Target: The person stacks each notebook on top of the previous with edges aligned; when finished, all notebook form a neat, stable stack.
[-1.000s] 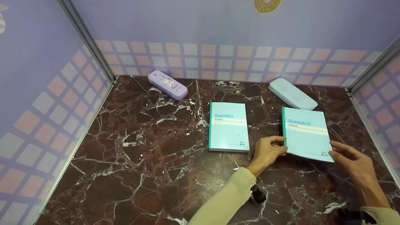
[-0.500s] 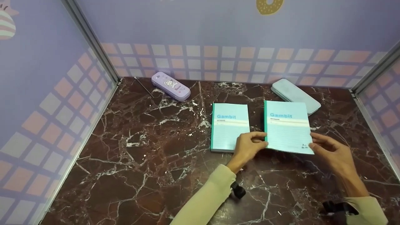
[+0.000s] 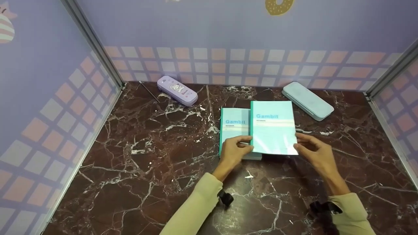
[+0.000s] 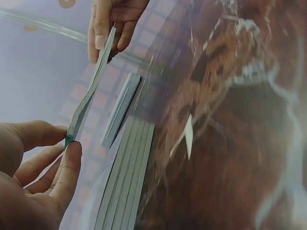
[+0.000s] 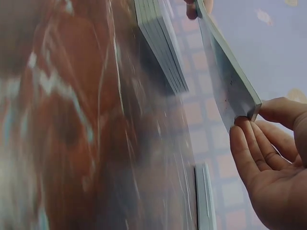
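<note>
A pale blue notebook [image 3: 273,127] marked "Gambit" is held level above the table between both hands. My left hand [image 3: 232,150] pinches its green spine edge near the lower left corner, thumb on one face and fingers on the other. At the lower right edge my right hand [image 3: 316,153] pinches it the same way. Beneath and to the left lies a stack of matching notebooks [image 3: 233,130], partly covered by the held one. The left wrist view shows the stack [image 4: 125,172] as several notebooks thick, with a gap below the held notebook [image 4: 88,100].
A light blue pencil case [image 3: 308,100] lies at the back right. Toward the back left are a lilac pencil case [image 3: 177,90] and a thin dark stick [image 3: 149,91], possibly a pencil. Patterned wall panels [image 3: 209,32] enclose the dark marbled table [image 3: 130,182] at the back and sides.
Both hands have carried the notebook leftward from beside the light blue pencil case, which is now fully uncovered. The notebook now overlaps the right part of the stack.
</note>
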Motion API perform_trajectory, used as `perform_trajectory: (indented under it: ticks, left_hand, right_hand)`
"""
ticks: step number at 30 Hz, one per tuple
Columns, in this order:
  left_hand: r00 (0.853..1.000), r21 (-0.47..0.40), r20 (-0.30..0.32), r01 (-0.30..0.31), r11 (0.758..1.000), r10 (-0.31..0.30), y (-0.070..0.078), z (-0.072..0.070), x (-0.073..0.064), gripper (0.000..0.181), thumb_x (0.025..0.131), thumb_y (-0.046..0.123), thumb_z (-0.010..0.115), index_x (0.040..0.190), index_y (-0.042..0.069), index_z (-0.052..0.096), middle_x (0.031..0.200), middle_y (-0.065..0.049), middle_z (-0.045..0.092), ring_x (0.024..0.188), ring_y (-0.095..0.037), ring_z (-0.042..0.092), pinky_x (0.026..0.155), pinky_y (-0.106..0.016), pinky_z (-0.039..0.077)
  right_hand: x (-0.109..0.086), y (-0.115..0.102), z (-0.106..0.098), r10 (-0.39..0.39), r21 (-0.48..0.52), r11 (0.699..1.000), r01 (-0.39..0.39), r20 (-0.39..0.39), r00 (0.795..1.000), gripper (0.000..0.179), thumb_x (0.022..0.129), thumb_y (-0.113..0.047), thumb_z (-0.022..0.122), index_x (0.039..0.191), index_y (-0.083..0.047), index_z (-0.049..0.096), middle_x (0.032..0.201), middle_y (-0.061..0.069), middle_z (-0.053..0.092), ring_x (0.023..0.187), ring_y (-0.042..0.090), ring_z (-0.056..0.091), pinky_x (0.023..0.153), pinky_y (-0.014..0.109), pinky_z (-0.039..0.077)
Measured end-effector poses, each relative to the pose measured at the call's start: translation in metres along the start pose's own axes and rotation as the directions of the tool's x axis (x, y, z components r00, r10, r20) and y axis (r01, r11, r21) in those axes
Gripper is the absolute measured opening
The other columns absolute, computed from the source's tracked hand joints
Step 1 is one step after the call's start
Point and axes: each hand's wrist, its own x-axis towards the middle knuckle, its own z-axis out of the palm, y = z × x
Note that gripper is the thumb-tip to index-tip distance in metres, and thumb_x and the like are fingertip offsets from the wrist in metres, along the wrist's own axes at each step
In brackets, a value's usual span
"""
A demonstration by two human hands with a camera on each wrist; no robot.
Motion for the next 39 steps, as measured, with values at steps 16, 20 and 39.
perform_trajectory:
  ticks: [16, 20, 39]
  left_hand:
    - [0.997, 0.104, -0.079, 0.018, 0.994, -0.010, -0.005, -0.057, -0.003, 0.029, 0.087, -0.001, 0.083, 0.115, 0.002, 0.081, 0.098, -0.011, 0.080, 0.086, -0.020, 0.077, 0.070, -0.028, 0.064]
    - [0.997, 0.135, -0.077, 0.001, 0.991, 0.009, -0.008, -0.068, -0.005, 0.029, 0.087, -0.001, 0.083, 0.116, 0.002, 0.080, 0.100, -0.012, 0.080, 0.087, -0.022, 0.078, 0.070, -0.029, 0.064]
    - [0.994, 0.337, -0.057, -0.064, 0.939, 0.089, -0.020, -0.084, -0.007, 0.026, 0.089, -0.001, 0.081, 0.116, 0.000, 0.081, 0.097, -0.011, 0.080, 0.088, -0.022, 0.078, 0.078, -0.033, 0.064]
  right_hand:
    - [0.016, -0.007, 0.064, 0.005, 0.114, 0.993, -0.008, 0.029, 1.000, 0.038, 0.093, 0.002, 0.080, 0.130, 0.006, 0.071, 0.108, 0.024, 0.072, 0.087, 0.009, 0.070, 0.076, 0.018, 0.059]
    - [0.016, -0.007, 0.077, 0.026, 0.135, 0.990, -0.032, 0.043, 0.999, 0.037, 0.093, 0.004, 0.080, 0.129, 0.007, 0.072, 0.108, 0.024, 0.072, 0.088, 0.011, 0.071, 0.077, 0.019, 0.060]
    - [0.017, -0.002, 0.100, 0.044, -0.025, 0.999, -0.041, 0.097, 0.994, 0.037, 0.093, -0.001, 0.082, 0.128, 0.006, 0.072, 0.111, 0.021, 0.075, 0.095, 0.016, 0.071, 0.081, 0.015, 0.056]
